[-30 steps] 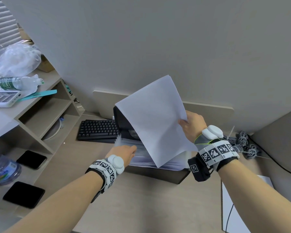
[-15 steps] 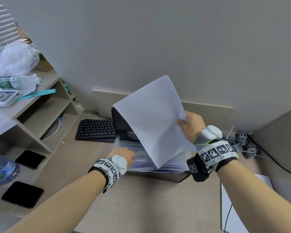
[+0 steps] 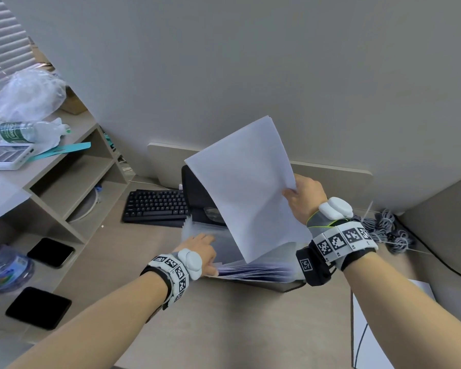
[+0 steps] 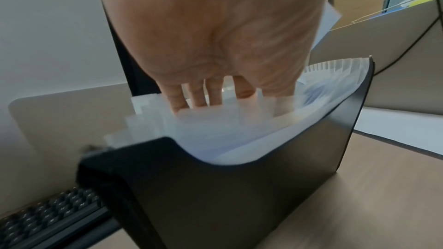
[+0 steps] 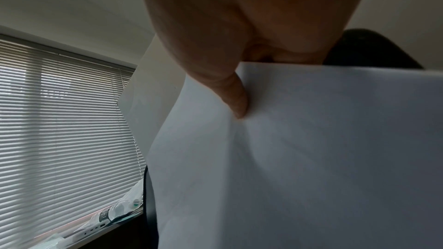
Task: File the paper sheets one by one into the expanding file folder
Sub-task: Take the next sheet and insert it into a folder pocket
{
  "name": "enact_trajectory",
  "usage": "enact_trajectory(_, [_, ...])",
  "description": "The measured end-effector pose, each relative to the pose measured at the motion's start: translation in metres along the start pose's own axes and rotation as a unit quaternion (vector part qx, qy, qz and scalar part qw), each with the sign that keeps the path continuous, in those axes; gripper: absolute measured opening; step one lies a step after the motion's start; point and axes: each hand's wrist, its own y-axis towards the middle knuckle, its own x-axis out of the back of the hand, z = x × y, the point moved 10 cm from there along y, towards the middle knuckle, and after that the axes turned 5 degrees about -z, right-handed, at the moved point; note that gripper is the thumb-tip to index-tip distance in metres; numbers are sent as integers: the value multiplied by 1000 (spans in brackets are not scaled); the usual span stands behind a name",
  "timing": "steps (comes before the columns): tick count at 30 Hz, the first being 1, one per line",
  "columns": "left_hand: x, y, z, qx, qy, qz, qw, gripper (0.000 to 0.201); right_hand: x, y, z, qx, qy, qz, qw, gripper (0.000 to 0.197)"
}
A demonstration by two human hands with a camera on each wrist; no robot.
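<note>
A black expanding file folder (image 3: pixel 290 284) stands open on the desk, its frosted dividers fanned out. My left hand (image 3: pixel 202 243) reaches into it from the left. In the left wrist view its straight fingers (image 4: pixel 177 101) are pushed down between the divider tabs of the folder (image 4: pixel 239 196). My right hand (image 3: pixel 290 191) pinches the right edge of a white paper sheet (image 3: pixel 250 193), held tilted above the folder with its lower corner over the dividers. In the right wrist view the thumb (image 5: pixel 235 97) presses on the sheet (image 5: pixel 299 158); the other fingers are hidden behind it.
A black keyboard (image 3: pixel 155 206) lies left of the folder. A shelf unit (image 3: pixel 64 187) at the left carries a water bottle (image 3: pixel 24 130) and two dark phones (image 3: pixel 49 252). Coiled cables (image 3: pixel 391 230) lie at the right. More white sheets (image 3: pixel 367 336) rest near my right forearm.
Almost nothing differs. My left hand has shifted slightly among the dividers, and the sheet hangs in nearly the same place above the folder.
</note>
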Motion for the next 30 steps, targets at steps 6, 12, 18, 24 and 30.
enact_trajectory(6, [1,-2,2,32,-11,-20,999,83,-2,0,4,11,-13,1,1000,14])
enact_trajectory(12, [-19,-2,-10,-8,63,8,998,91,4,6,-5,-14,-17,6,1000,13])
enact_trajectory(18, [-8,9,-1,-19,56,-46,997,67,-4,-6,9,39,-40,35,998,15])
enact_trajectory(24, [-5,15,9,10,59,-64,996,44,-35,-24,27,129,-197,121,964,7])
enact_trajectory(30, [-6,11,15,56,41,-32,997,26,-50,-26,38,153,-253,162,941,23])
